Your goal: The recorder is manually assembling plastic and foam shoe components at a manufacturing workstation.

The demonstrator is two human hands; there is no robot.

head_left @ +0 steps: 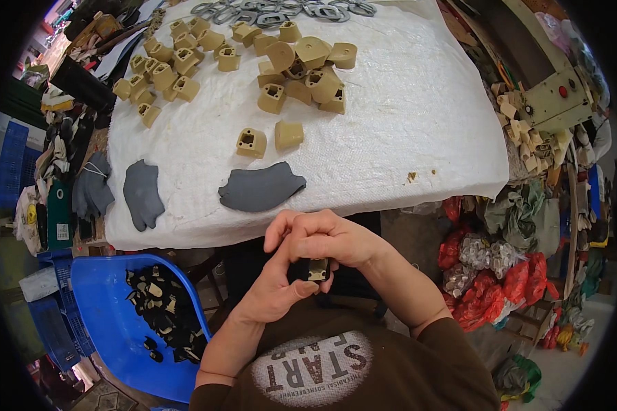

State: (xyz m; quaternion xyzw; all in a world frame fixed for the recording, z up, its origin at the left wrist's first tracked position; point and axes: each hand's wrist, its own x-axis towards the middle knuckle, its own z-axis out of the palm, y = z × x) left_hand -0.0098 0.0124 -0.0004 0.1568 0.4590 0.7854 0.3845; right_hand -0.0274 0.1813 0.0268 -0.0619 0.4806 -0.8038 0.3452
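Note:
Close to my body, just off the near edge of the table, both hands are closed round a small shoe heel (317,271) that is black on its sides and tan on the end facing up. My left hand (274,286) grips it from below, thumb along its near side. Across its far side lies my right hand (330,238), fingers bent and pressing near the left fingertips. Beyond them on the table are a curved dark grey leather-like piece (262,188) and two bare tan heels (251,142). Another grey piece (144,194) lies further left.
A white sheet (404,130) covers the table. Several tan heels (313,51) are heaped toward its far side, with grey rings (274,15) behind. A blue basin (103,322) at lower left holds black-covered heels (161,294). Red plastic bags (483,298) sit at right.

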